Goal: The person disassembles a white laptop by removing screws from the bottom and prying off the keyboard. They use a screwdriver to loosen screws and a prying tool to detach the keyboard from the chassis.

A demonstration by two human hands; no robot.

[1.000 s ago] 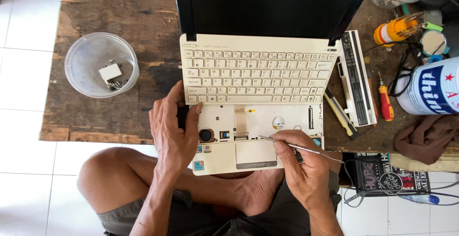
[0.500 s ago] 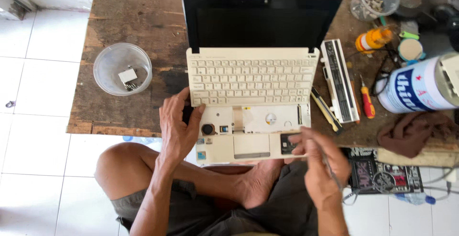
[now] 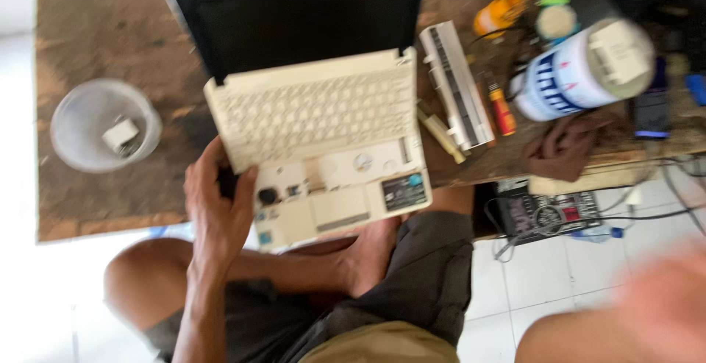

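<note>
While the left hand (image 3: 219, 212) clamps its fingers on the left front corner of the small white plastic laptop (image 3: 323, 139) with its palm-rest cover off, the machine lies mid-frame on the worn brown wooden table (image 3: 95, 39), tilted. It looks light but fragile where opened, so the solid edges seem safest to grip. The right hand (image 3: 665, 308), a blur at lower right, is unreadable.
</note>
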